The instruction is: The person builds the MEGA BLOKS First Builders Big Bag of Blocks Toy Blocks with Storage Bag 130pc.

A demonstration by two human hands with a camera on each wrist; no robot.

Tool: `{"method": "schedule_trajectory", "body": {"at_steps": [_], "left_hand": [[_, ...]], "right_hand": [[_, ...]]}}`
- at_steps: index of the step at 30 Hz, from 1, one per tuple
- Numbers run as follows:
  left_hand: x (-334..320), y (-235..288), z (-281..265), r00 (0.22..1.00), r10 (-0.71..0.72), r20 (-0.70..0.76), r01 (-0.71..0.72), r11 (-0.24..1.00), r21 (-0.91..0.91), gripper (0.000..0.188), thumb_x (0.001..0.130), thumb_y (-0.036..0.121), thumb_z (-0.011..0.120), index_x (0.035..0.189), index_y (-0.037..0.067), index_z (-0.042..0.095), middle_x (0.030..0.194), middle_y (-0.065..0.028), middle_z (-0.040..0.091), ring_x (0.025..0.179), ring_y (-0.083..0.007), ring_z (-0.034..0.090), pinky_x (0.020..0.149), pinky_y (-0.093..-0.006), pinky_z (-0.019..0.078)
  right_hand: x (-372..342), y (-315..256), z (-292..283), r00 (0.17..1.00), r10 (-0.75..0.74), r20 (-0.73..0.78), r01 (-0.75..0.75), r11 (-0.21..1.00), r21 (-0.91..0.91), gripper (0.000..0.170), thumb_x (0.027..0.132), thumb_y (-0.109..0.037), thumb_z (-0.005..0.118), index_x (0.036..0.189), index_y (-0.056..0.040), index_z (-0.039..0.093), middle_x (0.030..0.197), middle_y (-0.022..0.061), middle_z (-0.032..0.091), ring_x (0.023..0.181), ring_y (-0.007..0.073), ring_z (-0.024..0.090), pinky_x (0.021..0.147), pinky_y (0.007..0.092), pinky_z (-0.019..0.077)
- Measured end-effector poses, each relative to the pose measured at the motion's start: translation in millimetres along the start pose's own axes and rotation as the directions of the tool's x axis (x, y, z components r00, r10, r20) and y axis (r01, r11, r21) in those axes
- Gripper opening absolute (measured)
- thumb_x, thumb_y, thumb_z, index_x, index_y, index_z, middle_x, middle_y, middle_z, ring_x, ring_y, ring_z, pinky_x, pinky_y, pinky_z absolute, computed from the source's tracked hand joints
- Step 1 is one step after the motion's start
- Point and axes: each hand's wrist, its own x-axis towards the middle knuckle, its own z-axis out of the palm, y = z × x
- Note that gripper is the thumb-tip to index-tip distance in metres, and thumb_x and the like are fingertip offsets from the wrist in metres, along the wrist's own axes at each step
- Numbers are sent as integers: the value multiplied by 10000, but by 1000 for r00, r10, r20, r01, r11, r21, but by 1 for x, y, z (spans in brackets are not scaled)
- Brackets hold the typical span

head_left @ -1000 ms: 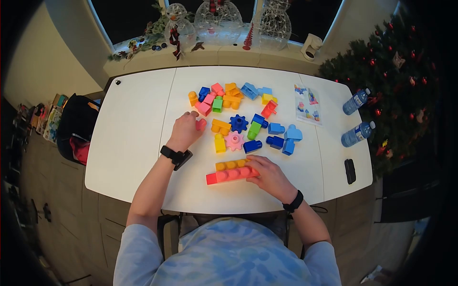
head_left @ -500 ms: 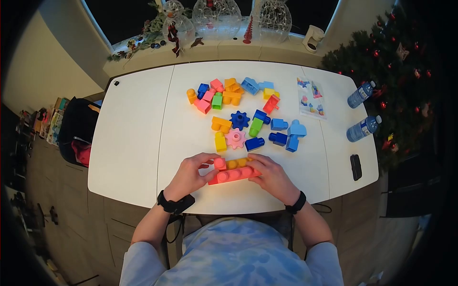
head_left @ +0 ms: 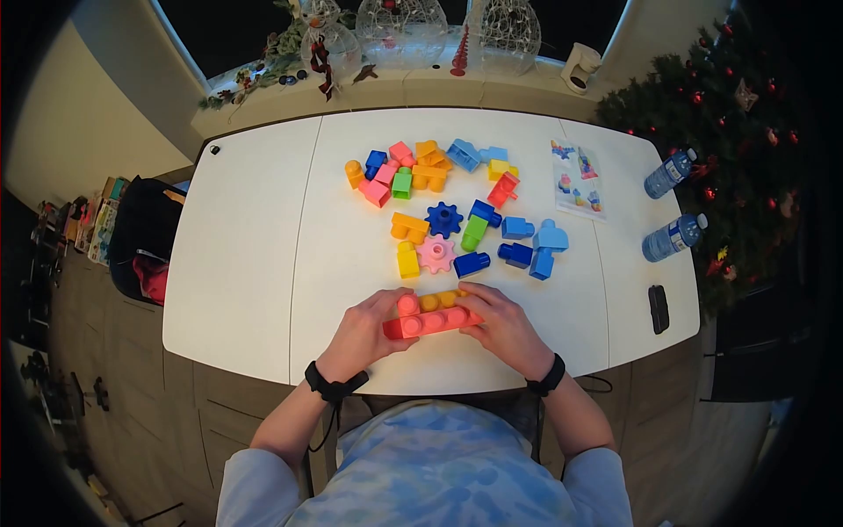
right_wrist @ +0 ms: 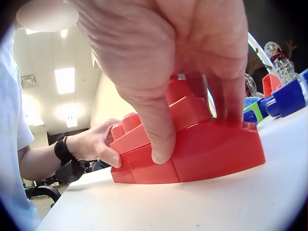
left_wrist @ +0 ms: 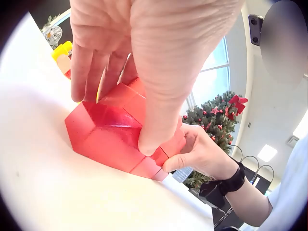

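Observation:
On the white table, in front of the body, sits a low assembly of coral-red toy building blocks with a row of orange blocks along its far side. A studded coral block stands at the left end of the orange row. My left hand grips the left end of the assembly, thumb on the near side and fingers behind it. At the other end my right hand holds the assembly the same way; in the right wrist view its thumb presses the red side.
Several loose blocks lie beyond the hands, with a pink gear and a blue gear among them. To the right are a picture sheet, two water bottles and a black case.
My left hand has come from the loose blocks with a coral block and now grips the assembly's left end, that block set beside the orange row. My right hand has stayed on the right end.

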Motion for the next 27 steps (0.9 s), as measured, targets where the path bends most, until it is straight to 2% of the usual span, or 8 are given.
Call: {"method": "schedule_trajectory", "body": {"at_steps": [8,11,14,16,18,20,24,27], "left_hand": [[3,1,2,1000,20,-11,-19,998,67,614,709,178,868,1256,60,615,1125,-146,707,989,-359,699,866,-417,587],[2,-3,0,1000,-15,20,13,997,72,673,698,213,887,1288,62,602,1166,-156,698,1025,-372,688,879,-423,584],[10,-2,-22,986,138,88,-149,980,131,756,696,253,903,1351,63,577,1229,-170,682,1073,-373,679,896,-426,579],[28,-1,-55,975,117,186,-131,990,61,833,706,272,929,1423,70,557,1331,-162,647,1117,-305,684,893,-403,581],[64,-24,-70,1000,-16,7,16,999,35,740,749,292,913,1382,61,609,1284,-155,679,1057,-276,709,865,-402,587],[102,-44,-78,974,-53,-219,92,981,173,541,811,294,865,1267,58,696,1159,-147,733,946,-280,733,826,-394,594],[157,-72,-58,934,7,-358,142,911,388,391,835,331,823,1112,64,753,1023,-138,763,843,-283,737,787,-389,595],[177,-92,-39,909,-176,-378,343,830,439,370,810,393,810,970,69,730,970,-152,753,842,-303,729,768,-418,584]], "right_hand": [[0,0,0,1000,-7,-20,7,1000,-5,470,761,-61,809,1201,-42,645,1371,130,600,1230,325,597,1022,408,522],[-2,2,3,999,-11,-31,11,1000,-2,472,761,-62,810,1203,-43,647,1368,124,603,1227,321,599,1018,408,523],[0,4,3,1000,-6,-25,5,1000,-16,473,759,-61,810,1203,-42,647,1367,120,604,1224,317,601,1013,406,526],[-1,4,3,1000,-7,-16,7,1000,-21,466,763,-61,807,1199,-41,646,1367,121,604,1226,317,598,1012,408,525],[-2,2,2,1000,-9,-17,9,1000,-21,462,765,-62,806,1197,-40,644,1367,122,603,1229,318,597,1014,410,524],[0,3,2,1000,-19,-21,19,1000,-24,458,767,-63,805,1195,-39,642,1367,122,603,1231,319,595,1016,412,522],[-1,5,4,1000,-11,-27,11,1000,-10,443,779,-70,797,1190,-35,634,1368,124,602,1233,324,592,1017,414,520],[-2,4,4,999,-19,-38,18,1000,-13,433,785,-69,789,1187,-33,631,1365,126,602,1232,327,592,1015,414,520]]}}
